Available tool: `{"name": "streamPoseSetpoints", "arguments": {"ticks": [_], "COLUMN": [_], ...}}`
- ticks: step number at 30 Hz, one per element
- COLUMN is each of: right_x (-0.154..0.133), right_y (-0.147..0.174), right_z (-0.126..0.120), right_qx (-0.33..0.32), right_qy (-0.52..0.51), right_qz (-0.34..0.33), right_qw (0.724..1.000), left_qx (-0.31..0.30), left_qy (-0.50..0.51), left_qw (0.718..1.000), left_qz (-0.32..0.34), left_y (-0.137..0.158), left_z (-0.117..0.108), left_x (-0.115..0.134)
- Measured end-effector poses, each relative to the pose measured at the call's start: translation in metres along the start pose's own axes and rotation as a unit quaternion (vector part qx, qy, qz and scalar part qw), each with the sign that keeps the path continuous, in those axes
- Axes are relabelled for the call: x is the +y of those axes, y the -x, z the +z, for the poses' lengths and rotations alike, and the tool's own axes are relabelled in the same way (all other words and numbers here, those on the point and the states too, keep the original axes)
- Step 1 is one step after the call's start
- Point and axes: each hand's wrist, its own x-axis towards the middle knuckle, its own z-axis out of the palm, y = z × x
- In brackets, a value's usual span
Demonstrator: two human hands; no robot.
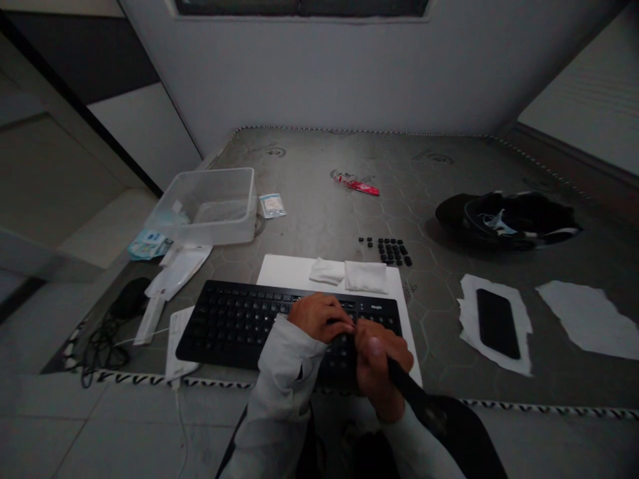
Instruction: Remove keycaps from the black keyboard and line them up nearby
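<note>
A black keyboard (234, 326) lies across a white board (279, 266), tilted slightly to the right. My left hand (319, 316) rests over its right part, fingers bent and their tips together against my right hand; what they pinch, if anything, is hidden. My right hand (382, 359) is closed, thumb up, above the number pad area. From its grip a long black object (424, 406) runs toward the lower right, widening; its kind is unclear. Loose black keycaps (392, 250) lie in rows behind the board. Two folded white cloths (366, 277) lie along the keyboard's back edge.
A clear plastic bin (214, 229) stands at the left, beside a small packet (272, 205). A red packaged item (357, 184) lies farther back. At right are a phone (498, 324) on white paper and a black cap (514, 219). Cables (102, 349) lie at the left edge.
</note>
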Motion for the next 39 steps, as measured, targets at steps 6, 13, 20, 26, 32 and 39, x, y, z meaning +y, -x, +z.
{"name": "streamPoseSetpoints", "arguments": {"ticks": [6, 13, 20, 26, 32, 39], "right_x": [0.0, 0.028, 0.035, 0.036, 0.041, 0.038], "right_y": [-0.033, -0.044, -0.037, -0.036, -0.033, -0.034], "right_z": [-0.029, -0.044, -0.046, -0.048, -0.049, -0.049], "right_qx": [-0.13, -0.232, -0.248, -0.253, -0.244, -0.202], "right_qy": [0.225, 0.377, 0.383, 0.379, 0.388, 0.396], "right_qz": [-0.014, -0.079, -0.11, -0.111, -0.123, -0.122], "right_qw": [0.965, 0.893, 0.883, 0.883, 0.881, 0.887], "left_qx": [0.053, 0.122, 0.116, 0.133, 0.151, 0.17], "left_qy": [0.037, 0.048, 0.046, 0.059, 0.07, 0.104], "left_qw": [0.997, 0.987, 0.988, 0.986, 0.983, 0.979], "left_qz": [-0.05, -0.088, -0.095, -0.078, -0.079, -0.048], "left_y": [0.003, 0.001, 0.001, 0.001, 0.002, 0.002], "left_z": [-0.003, -0.001, -0.001, 0.0, 0.0, 0.0], "left_x": [0.009, 0.006, 0.005, 0.004, 0.005, 0.004]}}
